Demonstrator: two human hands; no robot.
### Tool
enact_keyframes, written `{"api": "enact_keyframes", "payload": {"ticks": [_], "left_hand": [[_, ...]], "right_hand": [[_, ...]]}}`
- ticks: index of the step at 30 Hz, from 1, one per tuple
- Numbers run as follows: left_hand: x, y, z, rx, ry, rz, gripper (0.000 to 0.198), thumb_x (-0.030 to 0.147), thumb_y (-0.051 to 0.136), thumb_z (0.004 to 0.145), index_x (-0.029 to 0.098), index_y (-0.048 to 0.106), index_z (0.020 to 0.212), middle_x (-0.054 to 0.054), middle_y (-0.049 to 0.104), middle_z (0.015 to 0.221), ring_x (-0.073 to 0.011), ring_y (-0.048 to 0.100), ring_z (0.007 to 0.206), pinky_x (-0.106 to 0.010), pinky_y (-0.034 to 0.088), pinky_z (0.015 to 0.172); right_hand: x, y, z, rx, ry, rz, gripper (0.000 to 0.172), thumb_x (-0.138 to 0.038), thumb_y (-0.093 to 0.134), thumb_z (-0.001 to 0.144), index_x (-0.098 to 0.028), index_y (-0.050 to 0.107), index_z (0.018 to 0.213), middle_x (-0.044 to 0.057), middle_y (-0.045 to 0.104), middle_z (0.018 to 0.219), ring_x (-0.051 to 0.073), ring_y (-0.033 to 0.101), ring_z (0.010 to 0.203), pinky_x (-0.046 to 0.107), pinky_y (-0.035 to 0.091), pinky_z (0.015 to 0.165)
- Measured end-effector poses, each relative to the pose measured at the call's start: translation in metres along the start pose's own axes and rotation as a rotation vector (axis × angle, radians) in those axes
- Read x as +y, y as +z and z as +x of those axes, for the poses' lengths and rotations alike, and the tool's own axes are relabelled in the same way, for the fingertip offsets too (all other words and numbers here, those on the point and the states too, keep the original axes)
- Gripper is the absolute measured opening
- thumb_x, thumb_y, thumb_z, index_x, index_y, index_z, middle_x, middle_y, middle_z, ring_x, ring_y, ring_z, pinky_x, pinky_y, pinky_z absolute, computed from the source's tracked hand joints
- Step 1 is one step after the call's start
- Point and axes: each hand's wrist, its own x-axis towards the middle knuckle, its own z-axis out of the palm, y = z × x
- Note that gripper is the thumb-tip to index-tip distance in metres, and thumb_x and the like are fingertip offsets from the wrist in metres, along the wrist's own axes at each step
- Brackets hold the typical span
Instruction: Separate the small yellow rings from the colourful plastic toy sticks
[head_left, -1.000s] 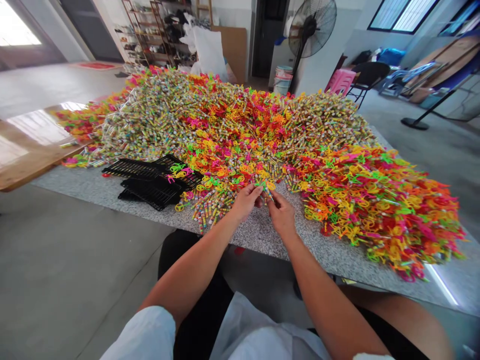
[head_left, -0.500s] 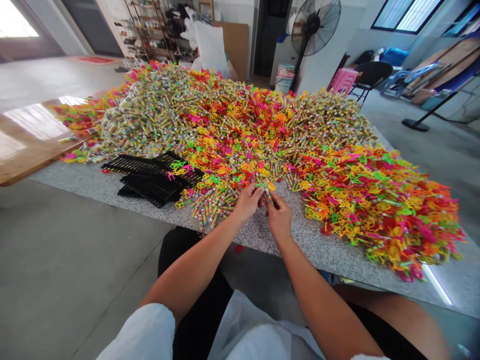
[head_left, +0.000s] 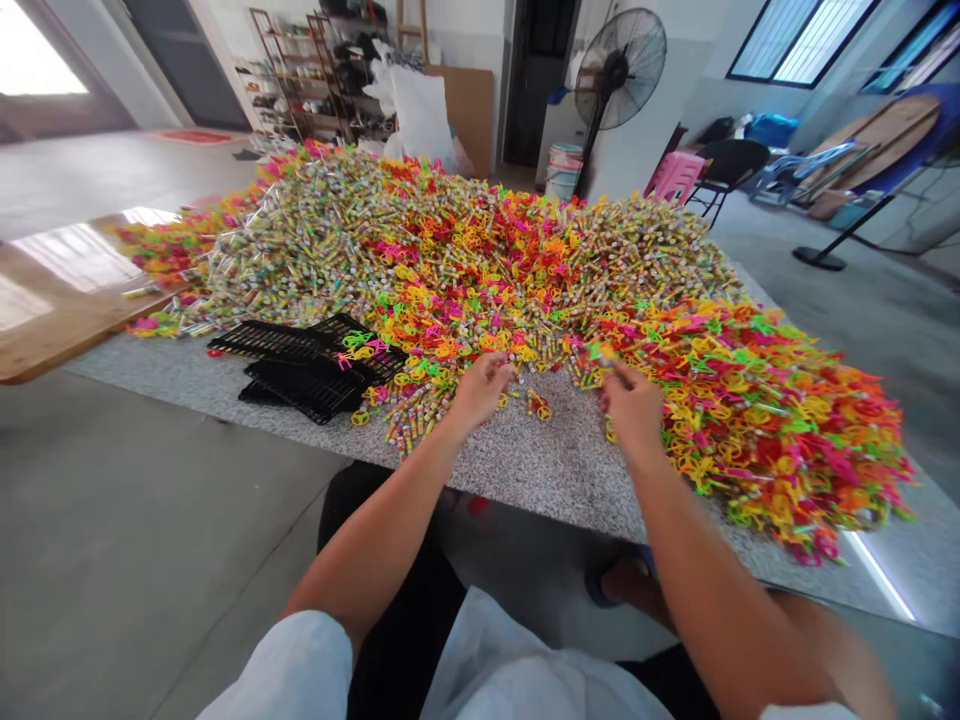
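My right hand [head_left: 634, 405] is closed in a pinch at the near edge of the right pile. A small tube with a yellow-green plastic top [head_left: 603, 353], blurred by motion, sticks out from its fingertips. My left hand [head_left: 480, 390] is over the front of the middle heap, thumb and fingers curled together; what they hold, if anything, is too small to make out. Patterned small tubes [head_left: 420, 410] lie loose beside it. Between my hands a tube with a yellow loop [head_left: 538, 405] lies on the speckled tabletop [head_left: 555, 460].
A large heap of tubes [head_left: 300, 235] and bright plastic pieces covers the back of the table. On the right spreads a pile of loop-topped pieces [head_left: 780, 420]. Black plastic grids [head_left: 307, 370] are stacked at left. Beyond stand a fan [head_left: 619, 70] and pink stools [head_left: 676, 175].
My hands have moved apart from where they worked together. The right went right to the pile with the tube; the left shifted slightly left. The view tilted up a little.
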Motion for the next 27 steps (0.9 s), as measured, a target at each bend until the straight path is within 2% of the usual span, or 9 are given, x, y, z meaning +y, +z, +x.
{"api": "enact_keyframes", "payload": {"ticks": [2,3,6,9,12,16,22,24,27], "left_hand": [[0.003,-0.023,0.013,0.165,0.087,0.092,0.015,0.024,0.068,0.086,0.018,0.069,0.099,-0.002,0.068,0.080,-0.0132,0.060,0.068,-0.025,0.046,0.065],[0.003,-0.031,0.018,0.229,0.114,0.121,0.013,0.022,0.065,0.087,0.018,0.069,0.098,-0.002,0.067,0.079,-0.0130,0.059,0.068,-0.025,0.045,0.065],[-0.001,-0.031,0.027,0.297,0.170,0.175,0.013,0.019,0.060,0.089,0.017,0.069,0.098,-0.002,0.066,0.080,-0.0131,0.057,0.069,-0.026,0.045,0.070],[-0.012,-0.001,0.016,0.198,0.190,0.274,0.006,0.021,0.069,0.083,0.019,0.071,0.089,-0.003,0.068,0.080,-0.0171,0.062,0.077,-0.029,0.046,0.078],[-0.028,0.038,-0.004,0.072,0.125,0.637,0.029,0.035,0.077,0.079,0.021,0.070,0.103,-0.009,0.070,0.088,-0.0270,0.067,0.091,-0.036,0.046,0.085],[-0.041,0.064,-0.016,0.021,0.076,1.033,0.045,0.045,0.069,0.085,0.013,0.064,0.117,-0.022,0.068,0.108,-0.0353,0.068,0.103,-0.043,0.047,0.089],[-0.038,0.043,-0.008,-0.104,0.129,1.149,0.027,0.031,0.064,0.088,0.019,0.066,0.112,-0.017,0.066,0.117,-0.0304,0.068,0.102,-0.039,0.049,0.087],[-0.038,0.033,-0.010,-0.150,0.161,1.122,0.021,0.023,0.062,0.088,0.021,0.067,0.108,-0.014,0.066,0.117,-0.0278,0.067,0.103,-0.037,0.049,0.088],[-0.039,0.022,-0.015,-0.120,0.174,1.067,0.021,0.020,0.059,0.090,0.021,0.067,0.110,-0.013,0.067,0.111,-0.0259,0.066,0.103,-0.036,0.048,0.090]], "right_hand": [[-0.012,-0.023,0.036,0.213,0.009,0.246,0.044,-0.043,0.072,0.077,-0.022,0.070,0.116,-0.002,0.068,0.076,0.010,0.054,0.049,0.021,0.044,0.045],[-0.015,-0.031,0.049,0.244,0.035,0.356,0.042,-0.043,0.073,0.076,-0.023,0.068,0.114,-0.002,0.071,0.083,0.008,0.055,0.050,0.020,0.044,0.045],[-0.014,-0.032,0.060,0.149,0.153,0.468,0.038,-0.041,0.076,0.072,-0.022,0.067,0.103,0.001,0.074,0.092,0.008,0.058,0.051,0.019,0.044,0.043],[0.006,0.002,0.039,-0.150,0.262,0.227,0.035,-0.037,0.072,0.074,-0.018,0.070,0.103,0.004,0.075,0.086,0.011,0.058,0.048,0.022,0.044,0.041],[0.026,0.052,0.019,-0.426,0.114,-0.247,0.026,-0.030,0.059,0.084,-0.016,0.074,0.100,0.006,0.076,0.088,0.015,0.065,0.058,0.026,0.050,0.053],[0.032,0.104,0.024,-0.543,-0.074,-0.557,0.018,-0.024,0.061,0.083,-0.019,0.078,0.081,0.007,0.078,0.090,0.021,0.070,0.091,0.028,0.051,0.079],[0.032,0.140,0.040,-0.616,-0.012,-0.611,0.008,-0.027,0.074,0.074,-0.020,0.078,0.072,0.009,0.077,0.082,0.026,0.071,0.091,0.030,0.049,0.081],[0.032,0.144,0.039,-0.612,0.008,-0.596,0.007,-0.026,0.077,0.070,-0.019,0.077,0.069,0.008,0.076,0.079,0.026,0.071,0.089,0.029,0.048,0.079],[0.032,0.138,0.037,-0.560,0.031,-0.538,0.007,-0.024,0.077,0.068,-0.019,0.074,0.065,0.006,0.073,0.068,0.024,0.070,0.082,0.028,0.048,0.075]]}}
